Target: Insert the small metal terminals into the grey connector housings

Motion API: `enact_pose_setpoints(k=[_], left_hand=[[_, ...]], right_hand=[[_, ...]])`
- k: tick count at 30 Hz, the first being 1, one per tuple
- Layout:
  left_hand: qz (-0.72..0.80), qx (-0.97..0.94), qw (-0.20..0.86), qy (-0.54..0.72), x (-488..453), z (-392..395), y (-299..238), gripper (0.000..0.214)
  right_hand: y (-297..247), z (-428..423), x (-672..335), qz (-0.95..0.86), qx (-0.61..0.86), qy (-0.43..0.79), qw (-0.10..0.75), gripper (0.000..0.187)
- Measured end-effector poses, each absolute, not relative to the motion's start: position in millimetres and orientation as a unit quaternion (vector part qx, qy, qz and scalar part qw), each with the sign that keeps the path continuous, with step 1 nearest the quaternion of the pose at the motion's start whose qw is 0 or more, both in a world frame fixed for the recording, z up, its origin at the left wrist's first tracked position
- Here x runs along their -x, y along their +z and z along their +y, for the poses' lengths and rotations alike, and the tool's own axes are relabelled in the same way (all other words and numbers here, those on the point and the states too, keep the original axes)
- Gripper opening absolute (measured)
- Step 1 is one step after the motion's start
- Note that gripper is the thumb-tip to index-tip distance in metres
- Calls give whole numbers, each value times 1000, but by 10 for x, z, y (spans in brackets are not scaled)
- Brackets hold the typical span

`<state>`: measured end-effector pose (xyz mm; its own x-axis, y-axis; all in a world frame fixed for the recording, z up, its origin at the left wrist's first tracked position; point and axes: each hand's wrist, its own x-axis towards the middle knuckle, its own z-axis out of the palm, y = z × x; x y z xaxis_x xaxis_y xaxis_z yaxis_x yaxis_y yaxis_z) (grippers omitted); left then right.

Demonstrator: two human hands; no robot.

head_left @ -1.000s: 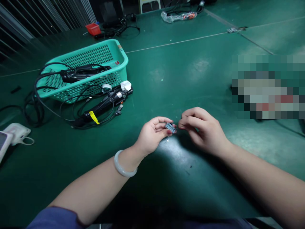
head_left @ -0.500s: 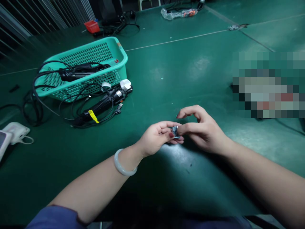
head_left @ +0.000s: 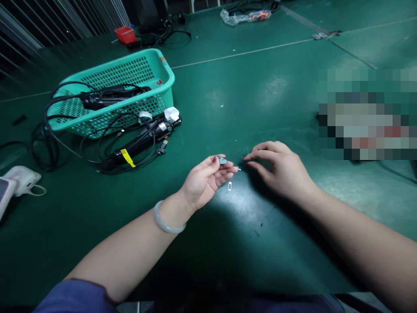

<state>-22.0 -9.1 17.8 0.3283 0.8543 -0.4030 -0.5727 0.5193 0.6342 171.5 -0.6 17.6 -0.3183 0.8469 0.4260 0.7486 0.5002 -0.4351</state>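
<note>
My left hand (head_left: 208, 180) pinches a small flat grey-blue piece (head_left: 222, 160) between thumb and index finger, its other fingers curled loosely below. Its kind is too small to make out. A tiny bright bit (head_left: 239, 169) shows beside the left fingertips; I cannot tell if it touches them. Just below that hand, a small white rectangular frame-like piece (head_left: 230, 186) lies on the green table (head_left: 202, 261). To the right, my right hand (head_left: 283, 167) hovers low over the table with thumb and fingers apart, and nothing shows between them.
At the left stands a turquoise basket (head_left: 169, 87) with a black cabled device (head_left: 104, 98) inside. Another black device (head_left: 140, 141) with cables and a yellow tag lies before it. A white device (head_left: 22, 180) sits at the left edge, a pixelated object (head_left: 368, 126) at the right.
My hands have parted: the left moved slightly left and up with the small piece, and the right came off it. The white frame-like piece now shows on the table.
</note>
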Motion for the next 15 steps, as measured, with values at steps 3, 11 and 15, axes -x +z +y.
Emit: enact_pose_setpoints(k=[3, 11, 15], left_hand=[[362, -156, 795, 461, 233, -61, 180, 16], [395, -257, 764, 440, 184, -139, 171, 12], [414, -313, 740, 427, 140, -183, 155, 25]], right_hand=[[116, 16, -1701, -820, 503, 94, 258, 12], [50, 69, -1638, -842, 496, 73, 199, 18], [89, 64, -1661, -827, 509, 82, 223, 17]])
